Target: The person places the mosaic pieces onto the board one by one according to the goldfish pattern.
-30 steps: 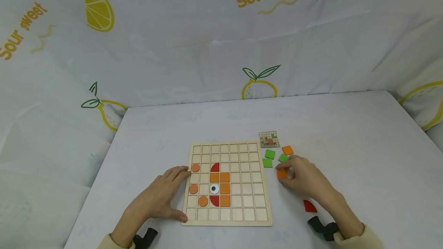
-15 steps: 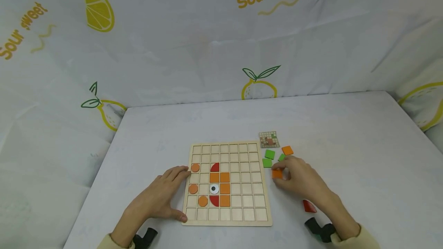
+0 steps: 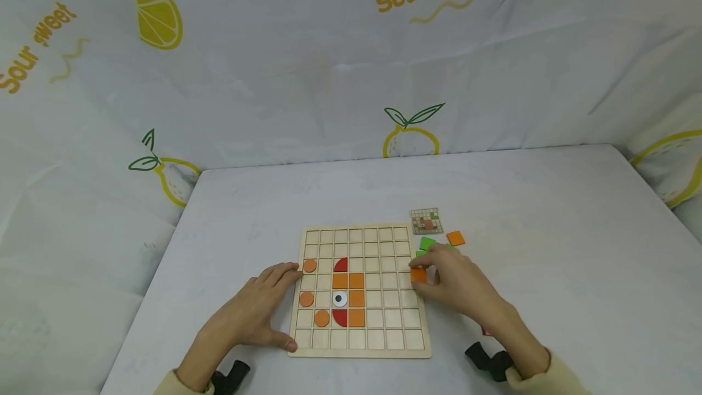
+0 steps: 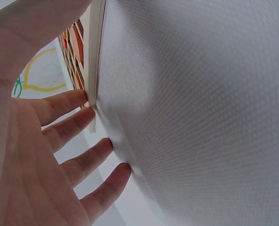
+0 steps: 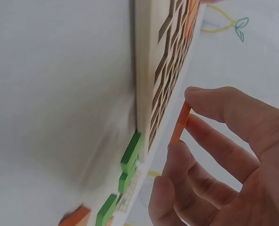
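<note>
A wooden grid board (image 3: 386,351) lies on the table, with orange squares, orange discs, red quarter-round pieces and an eye disc (image 3: 340,298) in its cells. My left hand (image 3: 249,313) rests at the board's left edge, fingers spread and touching the rim, thumb by the near corner. Above the board's right edge, my right hand (image 3: 460,279) pinches an orange square tile (image 3: 418,275) between thumb and fingertips. In the right wrist view this orange tile (image 5: 180,123) is seen edge-on, held clear of the board.
A small pattern card (image 3: 426,221) lies beyond the board's right corner. Near it are green square tiles (image 3: 428,242) and a loose orange square (image 3: 456,238), partly behind the right hand. A red piece (image 3: 485,331) shows beside the right wrist. A fabric backdrop rises behind the table.
My right hand has moved left with the orange square tile, from the table to over the board's right edge. The left hand has stayed in place.
</note>
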A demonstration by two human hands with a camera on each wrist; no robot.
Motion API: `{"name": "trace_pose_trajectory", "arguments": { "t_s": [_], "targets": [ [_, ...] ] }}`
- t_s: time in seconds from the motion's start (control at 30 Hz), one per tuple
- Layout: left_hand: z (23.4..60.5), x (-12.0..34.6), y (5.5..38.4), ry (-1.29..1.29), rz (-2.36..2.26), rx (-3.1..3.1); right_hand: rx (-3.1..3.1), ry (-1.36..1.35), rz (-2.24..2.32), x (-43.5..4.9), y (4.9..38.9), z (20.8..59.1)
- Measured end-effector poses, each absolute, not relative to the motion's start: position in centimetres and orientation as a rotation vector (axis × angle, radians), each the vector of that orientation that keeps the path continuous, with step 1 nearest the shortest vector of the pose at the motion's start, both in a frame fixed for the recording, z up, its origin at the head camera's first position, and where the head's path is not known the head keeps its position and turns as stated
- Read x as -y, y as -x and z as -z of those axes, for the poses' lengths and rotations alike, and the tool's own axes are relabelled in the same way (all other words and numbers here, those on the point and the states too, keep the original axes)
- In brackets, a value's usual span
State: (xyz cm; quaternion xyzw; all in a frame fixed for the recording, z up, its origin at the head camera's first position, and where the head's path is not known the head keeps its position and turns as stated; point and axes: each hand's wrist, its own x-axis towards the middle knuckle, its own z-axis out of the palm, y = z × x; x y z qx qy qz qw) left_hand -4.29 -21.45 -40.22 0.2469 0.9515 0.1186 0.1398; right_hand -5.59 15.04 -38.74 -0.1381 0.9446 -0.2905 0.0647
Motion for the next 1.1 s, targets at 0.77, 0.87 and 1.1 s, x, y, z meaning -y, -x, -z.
{"name": "trace_pose_trajectory", "arguments": {
  "t_s": [0.77,0.87,1.1],
  "targets": [
    [39.9,21.4,4.2,-0.695,-0.353,-2.736,-2.815,0.514,0.901,-10.1,6.2,38.3],
    [39.9,21.4,4.2,-0.701,-0.353,-2.740,-2.808,0.505,0.900,-9.6,6.3,38.4],
    [40.0,21.4,4.2,-0.700,-0.349,-2.740,-2.805,0.532,0.896,-8.9,6.3,38.7]
  ]
}}
